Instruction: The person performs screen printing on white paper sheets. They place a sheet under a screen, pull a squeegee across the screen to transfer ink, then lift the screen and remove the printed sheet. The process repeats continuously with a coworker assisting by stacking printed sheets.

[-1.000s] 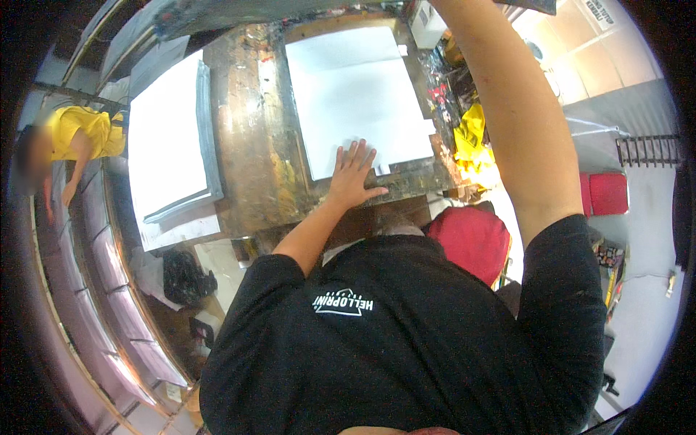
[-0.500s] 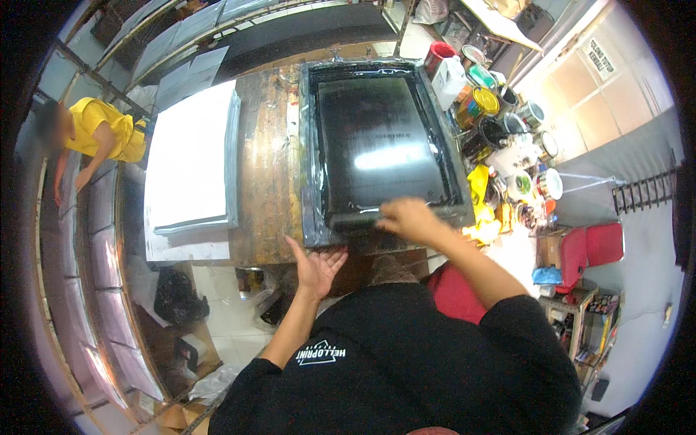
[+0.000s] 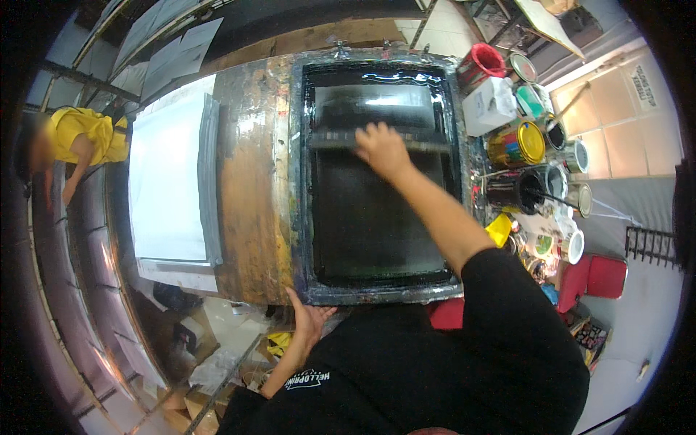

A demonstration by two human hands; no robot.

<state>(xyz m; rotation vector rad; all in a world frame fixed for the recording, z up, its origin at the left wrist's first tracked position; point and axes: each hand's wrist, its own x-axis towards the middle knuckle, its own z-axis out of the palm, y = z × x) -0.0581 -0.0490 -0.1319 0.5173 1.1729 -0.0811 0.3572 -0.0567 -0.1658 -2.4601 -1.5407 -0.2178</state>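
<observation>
Clenching a long, dark, straight bar (image 3: 333, 139) at its middle with the right grip (image 3: 383, 151), a bit blurry here. Lying crosswise on a black, shiny, flat panel (image 3: 377, 217), closer to the far end than the near end, inside a big, grey, paint-stained rectangular frame (image 3: 299, 196) on a brown, paint-spotted wooden worktop (image 3: 250, 174).

Looks stiff, and likely light enough for one arm. Probably slippery too, with wet-looking black gloss around the panel's far edge. Best to hold at the middle, so as not to tip down at one end. Likely calls for even, steady pushing. May be hard to break, unlike the panel, which seems thin and maybe easy to poke through.

Holding the left grip (image 3: 308, 324) spread, with thumb apart from fingers, by the frame's near left corner. Cannot tell if touching the frame or just beside it.
</observation>
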